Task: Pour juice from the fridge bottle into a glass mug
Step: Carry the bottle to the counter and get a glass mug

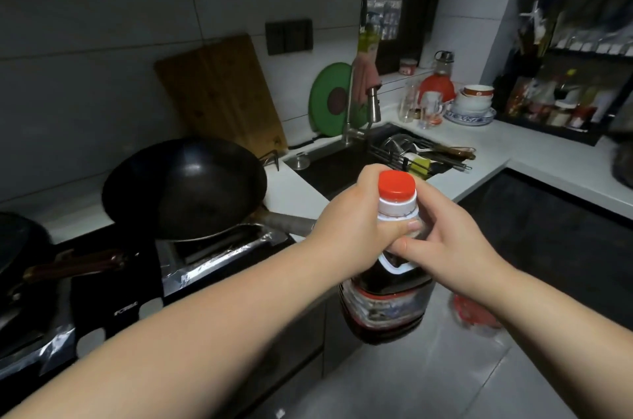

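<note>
A large bottle of dark juice (385, 302) with a red cap (396, 184) hangs upright in front of me, above the floor and just off the counter edge. My left hand (352, 230) grips its neck from the left, thumb across the front. My right hand (448, 240) holds the neck from the right, fingers curled round it below the cap. The cap is on. Clear glasses, among them what may be a mug (431, 108), stand on the far counter behind the sink.
A black wok (185, 189) sits on the stove at left, its handle reaching toward the bottle. The sink (342, 168) with a faucet and a dish rack lies ahead. Stacked bowls (474, 101) and a spice rack (561, 103) are at the back right.
</note>
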Available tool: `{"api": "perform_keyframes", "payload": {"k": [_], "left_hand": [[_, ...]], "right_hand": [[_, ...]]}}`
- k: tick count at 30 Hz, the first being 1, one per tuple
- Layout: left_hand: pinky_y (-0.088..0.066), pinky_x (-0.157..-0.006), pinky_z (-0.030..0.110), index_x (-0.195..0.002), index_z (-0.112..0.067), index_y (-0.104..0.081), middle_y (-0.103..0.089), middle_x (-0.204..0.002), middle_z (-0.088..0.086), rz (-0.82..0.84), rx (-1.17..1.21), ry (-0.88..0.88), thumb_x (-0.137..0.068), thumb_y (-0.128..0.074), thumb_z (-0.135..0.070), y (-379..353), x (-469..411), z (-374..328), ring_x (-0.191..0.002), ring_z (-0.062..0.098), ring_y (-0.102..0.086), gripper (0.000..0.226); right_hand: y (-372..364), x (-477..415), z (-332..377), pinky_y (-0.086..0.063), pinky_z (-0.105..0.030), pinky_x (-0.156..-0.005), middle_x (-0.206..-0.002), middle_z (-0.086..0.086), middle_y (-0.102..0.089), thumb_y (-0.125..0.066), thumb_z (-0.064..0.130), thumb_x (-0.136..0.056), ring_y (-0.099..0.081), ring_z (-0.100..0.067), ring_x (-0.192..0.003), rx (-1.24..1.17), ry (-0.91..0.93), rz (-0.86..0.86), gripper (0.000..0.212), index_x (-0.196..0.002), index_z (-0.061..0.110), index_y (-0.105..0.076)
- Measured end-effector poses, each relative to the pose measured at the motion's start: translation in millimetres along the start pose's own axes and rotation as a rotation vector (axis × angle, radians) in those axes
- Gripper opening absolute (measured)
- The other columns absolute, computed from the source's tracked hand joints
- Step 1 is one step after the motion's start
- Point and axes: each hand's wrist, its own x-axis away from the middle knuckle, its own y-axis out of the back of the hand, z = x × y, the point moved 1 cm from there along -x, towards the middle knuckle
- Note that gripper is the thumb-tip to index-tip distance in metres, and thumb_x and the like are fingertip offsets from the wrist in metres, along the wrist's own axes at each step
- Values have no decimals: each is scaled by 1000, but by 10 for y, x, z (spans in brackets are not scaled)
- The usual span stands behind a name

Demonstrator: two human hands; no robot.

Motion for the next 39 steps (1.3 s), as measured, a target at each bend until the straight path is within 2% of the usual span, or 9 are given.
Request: {"api": "perform_keyframes", "payload": {"k": [5,9,13,16,21,27,31,35,39], "left_hand": [[-46,-80,25,-123,-28,-39,-58,-103,-14,-49,5,-29,-77,-76,-36,48,-813,255,-95,6,-57,60],[-47,-82,24,-123,-28,-38,-59,-106,-13,-80,-13,-21,-77,-76,-36,107,-1312,527,-96,6,-57,61],[-48,-85,27,-125,-30,-37,-59,-108,-13,-115,-52,46,-76,-77,-36,192,-1697,878,-100,7,-57,64],[-47,-85,26,-125,-30,-38,-57,-106,-14,-160,-59,107,-75,-78,-31,244,-1865,1146,-101,7,-57,64],[-51,-89,34,-125,-25,-39,-61,-112,-6,-231,-118,248,-75,-79,-29,238,-2040,1551,-103,10,-59,64],[-51,-85,25,-126,-27,-35,-58,-111,-11,-261,-215,410,-78,-77,-32,203,-2364,1802,-98,1,-58,64],[-50,-81,19,-126,-27,-34,-56,-108,-10,-267,-288,487,-78,-76,-34,192,-2483,1915,-95,2,-58,65],[-45,-77,8,-124,-32,-30,-53,-106,-15,-302,-290,562,-78,-75,-35,138,-2496,1997,-94,-4,-56,64],[-46,-79,10,-130,-26,-31,-54,-109,-12,-306,-319,596,-80,-73,-36,128,-2498,2064,-95,1,-57,66]], "right_hand": [[190,-784,-328,-42,-7,-83,-112,19,-65,-75,-11,-72,-59,4,-106,-21,13,-5,72,-122,35,-53],[196,-1380,-600,-45,-23,-94,-116,12,-66,-76,-8,-71,-60,-7,-113,-4,55,-2,71,-128,27,-53],[74,-1920,-888,-49,-35,-95,-114,11,-66,-76,-4,-69,-61,-9,-111,-46,64,44,70,-126,29,-54],[-83,-2258,-1119,-50,-39,-96,-114,9,-67,-77,-2,-69,-62,-11,-110,-109,71,111,69,-127,28,-54],[-337,-2734,-1534,-51,-33,-96,-117,12,-65,-77,-1,-71,-60,-4,-112,-196,53,290,71,-130,31,-52],[-474,-3252,-1986,-50,-23,-96,-117,25,-59,-77,0,-72,-55,8,-113,-259,82,455,79,-127,46,-44],[-581,-3461,-2175,-48,-33,-102,-125,18,-57,-80,8,-72,-53,0,-120,-250,88,520,81,-135,42,-42],[-711,-3577,-2306,-48,-35,-102,-127,16,-57,-81,11,-71,-52,-3,-121,-225,128,548,83,-137,42,-41],[-794,-3602,-2391,-48,-35,-102,-126,16,-57,-81,12,-71,-52,-2,-120,-213,122,549,84,-138,41,-40]]}}
